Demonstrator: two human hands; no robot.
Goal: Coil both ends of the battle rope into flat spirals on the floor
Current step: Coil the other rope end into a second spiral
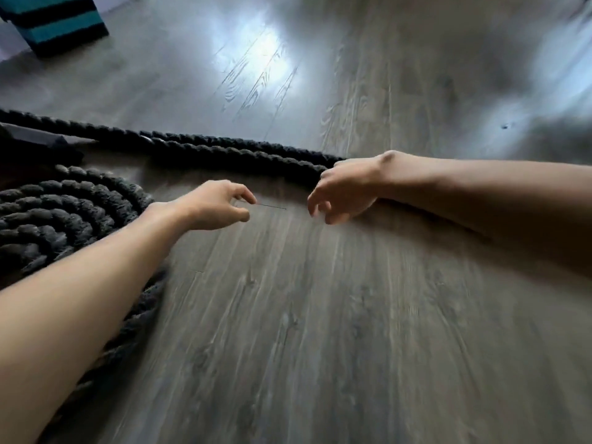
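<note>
A thick black braided battle rope [224, 152] runs in two strands across the grey wood floor from the left edge toward the centre. One end lies wound in a flat spiral [64, 216] at the left, partly hidden under my left forearm. My left hand [214, 203] hovers over bare floor just right of the spiral, fingers loosely curled and holding nothing. My right hand [346, 187] hangs beside the near end of the rope strands, fingers bent downward and spread, gripping nothing. The rope passes behind my right wrist, and where it continues is hidden.
A teal and black striped block [54, 24] stands at the far left. A dark flat object [38, 139] lies by the rope at the left edge. Wood floor [304, 315] stretches ahead and to the right, with bright glare patches.
</note>
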